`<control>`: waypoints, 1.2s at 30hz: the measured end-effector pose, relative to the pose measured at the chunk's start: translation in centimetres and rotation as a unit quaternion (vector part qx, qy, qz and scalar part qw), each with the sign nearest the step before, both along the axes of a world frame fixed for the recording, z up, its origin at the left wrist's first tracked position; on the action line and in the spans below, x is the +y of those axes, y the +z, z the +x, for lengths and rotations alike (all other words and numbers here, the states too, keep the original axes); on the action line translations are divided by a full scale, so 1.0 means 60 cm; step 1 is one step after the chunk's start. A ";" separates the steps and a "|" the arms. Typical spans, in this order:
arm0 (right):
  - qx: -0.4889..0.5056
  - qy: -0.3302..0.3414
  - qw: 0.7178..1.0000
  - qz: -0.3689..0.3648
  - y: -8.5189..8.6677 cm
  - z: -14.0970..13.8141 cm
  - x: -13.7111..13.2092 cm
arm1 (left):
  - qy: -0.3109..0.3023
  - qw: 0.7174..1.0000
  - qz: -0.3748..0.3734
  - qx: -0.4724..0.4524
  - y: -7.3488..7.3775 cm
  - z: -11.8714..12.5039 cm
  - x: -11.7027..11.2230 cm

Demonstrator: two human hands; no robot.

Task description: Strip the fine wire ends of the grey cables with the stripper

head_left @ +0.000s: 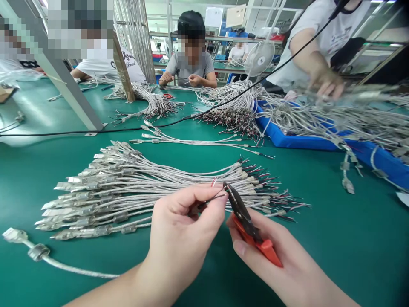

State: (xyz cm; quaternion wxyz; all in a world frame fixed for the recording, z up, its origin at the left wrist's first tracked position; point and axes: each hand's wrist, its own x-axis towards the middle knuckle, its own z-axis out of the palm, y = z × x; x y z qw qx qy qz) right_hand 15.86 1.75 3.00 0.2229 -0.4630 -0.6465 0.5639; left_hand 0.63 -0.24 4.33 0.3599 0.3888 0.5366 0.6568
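My left hand (188, 230) pinches the thin wire ends of a USB cable (79, 269); black and red-and-white wires stick out past the fingertips. The cable runs under my left forearm to its plug and a clear-covered bead at the far left. In my right hand (271, 251) is a pair of wire strippers (244, 213) with red handles and dark jaws. The jaw tips meet the wires right at my left fingertips. Behind both hands lies a wide bundle of USB cables (153, 175), plugs to the left and bare wire ends to the right.
Several loose cables (191, 140) lie beyond the bundle. A black cord (128, 129) crosses the green table (319, 238). Blue trays (297, 142) heaped with cables stand at right, where a co-worker's blurred hand (327, 83) reaches. A metal post (70, 76) rises at left; other people sit opposite.
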 end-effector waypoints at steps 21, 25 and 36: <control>-0.031 -0.008 0.999 0.035 -0.007 0.003 0.000 | -0.018 1.000 0.010 -0.009 -0.004 -0.002 0.002; -0.032 -0.008 0.999 0.040 -0.006 0.006 -0.003 | -0.022 1.000 0.004 -0.016 -0.003 -0.002 0.000; -0.044 -0.008 0.998 0.044 -0.005 -0.001 0.005 | -0.029 0.999 0.003 -0.031 -0.005 -0.002 -0.001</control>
